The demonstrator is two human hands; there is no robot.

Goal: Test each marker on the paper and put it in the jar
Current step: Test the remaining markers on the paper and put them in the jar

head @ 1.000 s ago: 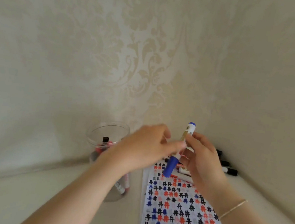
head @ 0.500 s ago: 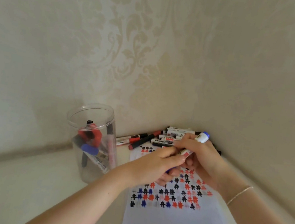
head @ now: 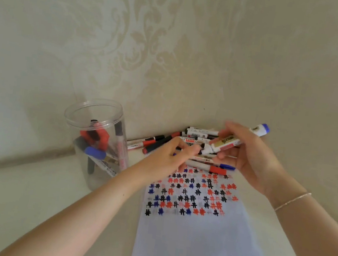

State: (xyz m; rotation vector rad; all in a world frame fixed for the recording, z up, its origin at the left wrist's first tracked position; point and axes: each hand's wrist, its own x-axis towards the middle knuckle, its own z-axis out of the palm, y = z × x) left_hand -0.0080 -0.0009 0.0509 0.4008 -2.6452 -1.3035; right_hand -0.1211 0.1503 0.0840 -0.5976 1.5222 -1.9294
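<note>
My right hand [head: 251, 159] grips a white marker [head: 232, 143] with a gold label and a blue end, held slantwise over the marker pile. Its cap is off and the dark tip points at my left hand [head: 166, 159]. My left hand's fingers are curled round the blue cap [head: 174, 154], of which only a sliver shows. The white paper [head: 197, 237] lies below both hands, with rows of black, red and blue hash marks across its top half. The clear jar [head: 100, 123] stands to the left and holds several markers.
A pile of markers [head: 162, 142] with red, black and blue caps lies against the wall corner behind the paper. Patterned walls close off the back and the right side. The pale tabletop [head: 26, 206] stretches out to the left of the paper.
My hands have pulled apart, so the cap has come off the marker and its tip shows. The view has tilted down, which brings the jar and pile higher in the frame.
</note>
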